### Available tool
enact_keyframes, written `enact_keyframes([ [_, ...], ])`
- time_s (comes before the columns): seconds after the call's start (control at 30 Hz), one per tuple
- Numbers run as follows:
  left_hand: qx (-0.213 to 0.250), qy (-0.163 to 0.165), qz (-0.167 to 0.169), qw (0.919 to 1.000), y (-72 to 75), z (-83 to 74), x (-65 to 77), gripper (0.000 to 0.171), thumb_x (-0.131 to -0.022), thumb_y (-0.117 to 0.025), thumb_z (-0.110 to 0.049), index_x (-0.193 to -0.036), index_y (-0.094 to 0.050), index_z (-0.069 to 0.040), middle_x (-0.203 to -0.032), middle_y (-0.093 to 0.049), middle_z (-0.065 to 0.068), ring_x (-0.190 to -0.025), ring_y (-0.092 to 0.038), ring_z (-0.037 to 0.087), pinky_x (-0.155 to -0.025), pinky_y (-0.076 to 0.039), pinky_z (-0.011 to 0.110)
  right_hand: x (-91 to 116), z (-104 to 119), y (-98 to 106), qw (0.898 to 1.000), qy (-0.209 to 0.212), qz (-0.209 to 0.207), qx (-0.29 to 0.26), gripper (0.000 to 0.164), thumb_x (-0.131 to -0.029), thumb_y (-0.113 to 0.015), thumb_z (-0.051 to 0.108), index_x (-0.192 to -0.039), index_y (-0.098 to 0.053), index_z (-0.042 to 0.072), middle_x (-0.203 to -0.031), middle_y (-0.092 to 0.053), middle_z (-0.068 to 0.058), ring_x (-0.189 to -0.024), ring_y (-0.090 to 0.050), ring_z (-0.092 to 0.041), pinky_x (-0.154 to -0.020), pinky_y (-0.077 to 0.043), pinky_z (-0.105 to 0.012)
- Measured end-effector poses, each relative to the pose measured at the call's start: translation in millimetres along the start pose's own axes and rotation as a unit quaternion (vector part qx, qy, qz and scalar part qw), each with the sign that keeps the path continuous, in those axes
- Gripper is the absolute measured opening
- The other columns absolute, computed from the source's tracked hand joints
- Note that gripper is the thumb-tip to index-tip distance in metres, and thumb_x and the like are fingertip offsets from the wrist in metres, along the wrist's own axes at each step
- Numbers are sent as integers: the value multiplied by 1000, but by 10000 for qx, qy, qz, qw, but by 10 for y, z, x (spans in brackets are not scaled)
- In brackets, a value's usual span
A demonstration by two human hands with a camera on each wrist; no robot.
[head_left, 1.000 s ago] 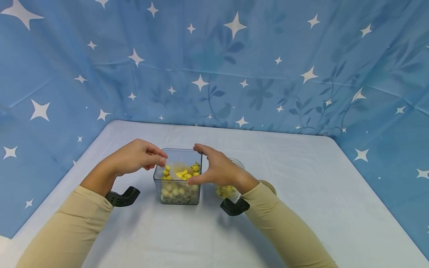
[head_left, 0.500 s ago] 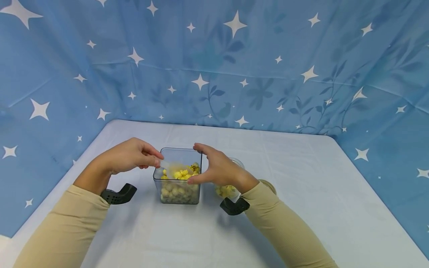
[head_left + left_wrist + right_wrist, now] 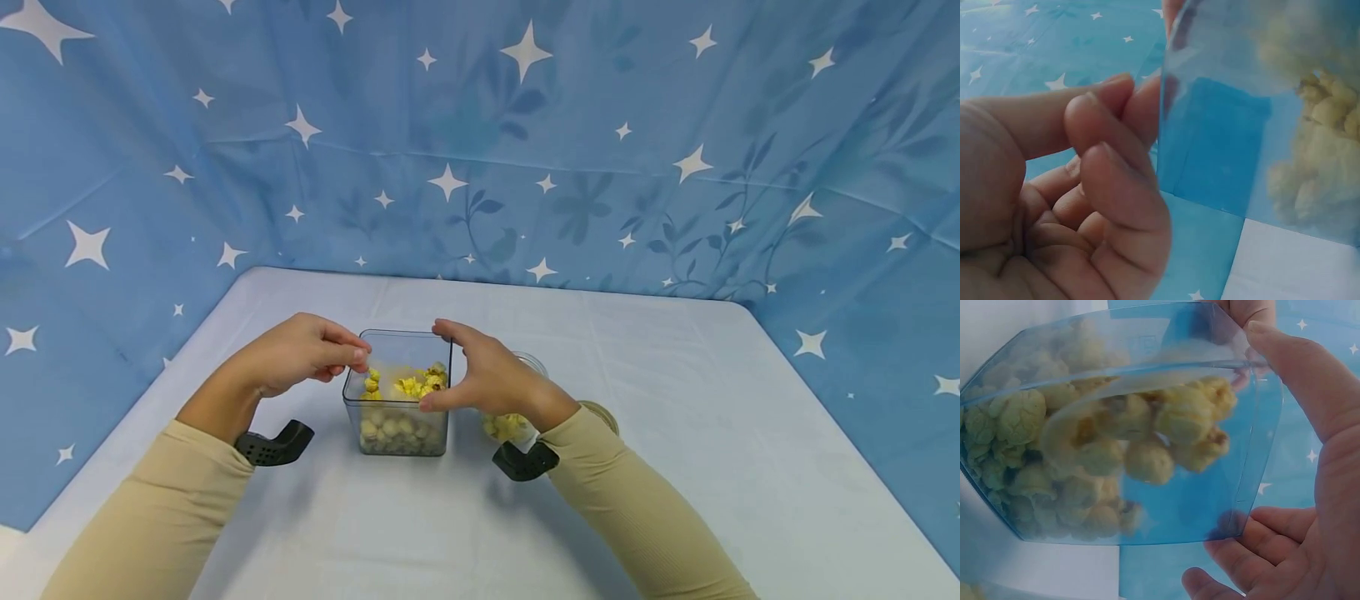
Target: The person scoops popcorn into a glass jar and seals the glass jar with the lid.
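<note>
Shifting toward the box (image 3: 405, 343) since half a second ago, the left hand (image 3: 307, 354) pinches a scoop (image 3: 1063, 435) that seems to have gathered popcorn (image 3: 1185, 417); the right hand (image 3: 487, 377), spread wide, grips the box on the surface (image 3: 390, 521).

Left of centre, the storage container (image 3: 405, 344) looks like smooth, glossy, see-through plastic, the scoop (image 3: 1055, 445) in it frosted plastic. The popcorn (image 3: 409, 386) is rough and knobbly. Across the top, the backdrop (image 3: 480, 100) is creased cloth; below, the tablecloth (image 3: 405, 533) looks matt.
</note>
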State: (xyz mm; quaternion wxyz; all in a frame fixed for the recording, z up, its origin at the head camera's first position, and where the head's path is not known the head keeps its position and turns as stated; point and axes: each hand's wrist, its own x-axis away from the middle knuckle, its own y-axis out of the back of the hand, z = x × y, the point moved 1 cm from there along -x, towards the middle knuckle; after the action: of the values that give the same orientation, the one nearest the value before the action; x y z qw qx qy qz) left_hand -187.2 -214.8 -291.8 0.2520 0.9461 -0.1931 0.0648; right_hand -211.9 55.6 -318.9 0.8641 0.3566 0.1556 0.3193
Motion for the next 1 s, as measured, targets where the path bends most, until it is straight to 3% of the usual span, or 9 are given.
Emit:
enact_keyframes([
  [0.27, 476, -93, -262, 9985, 25, 90, 23, 41, -103, -59, -14, -133, -54, 13, -105, -69, 10, -77, -53, 13, -74, -50, 26, 8, 18, 5, 10000, -44, 10, 0, 104, -77, -86, 40, -157, -28, 7, -157, -37, -8, -143, -35, -26, -112, -34, -47],
  [0.57, 576, -139, -739, 9955, 33, 202, 41, 41, -103, -59, -17, -133, -55, 11, -107, -68, 9, -80, -53, 15, -76, -50, 27, 13, 8, 9, 9999, 63, 55, -62, 102, -79, -85, 37, -158, -27, 6, -158, -36, -9, -143, -35, -27, -112, -34, -46],
  [0.8, 744, -396, -1143, 9899, -10, 300, 24, 39, -104, -56, -14, -132, -55, 13, -107, -69, 5, -88, -58, 14, -81, -52, 27, 14, 14, 3, 10000, 44, 32, -47, 103, -80, -85, 38, -158, -27, 7, -158, -35, -8, -143, -35, -28, -112, -34, -46],
  [1.0, 825, -487, -1248, 9876, -39, 367, 19, 40, -105, -54, -15, -134, -54, 12, -105, -67, 3, -93, -58, 14, -82, -52, 26, 16, 15, 1, 10000, 66, 7, -24, 102, -79, -85, 38, -158, -28, 7, -158, -36, -8, -142, -36, -29, -112, -35, -46],
])
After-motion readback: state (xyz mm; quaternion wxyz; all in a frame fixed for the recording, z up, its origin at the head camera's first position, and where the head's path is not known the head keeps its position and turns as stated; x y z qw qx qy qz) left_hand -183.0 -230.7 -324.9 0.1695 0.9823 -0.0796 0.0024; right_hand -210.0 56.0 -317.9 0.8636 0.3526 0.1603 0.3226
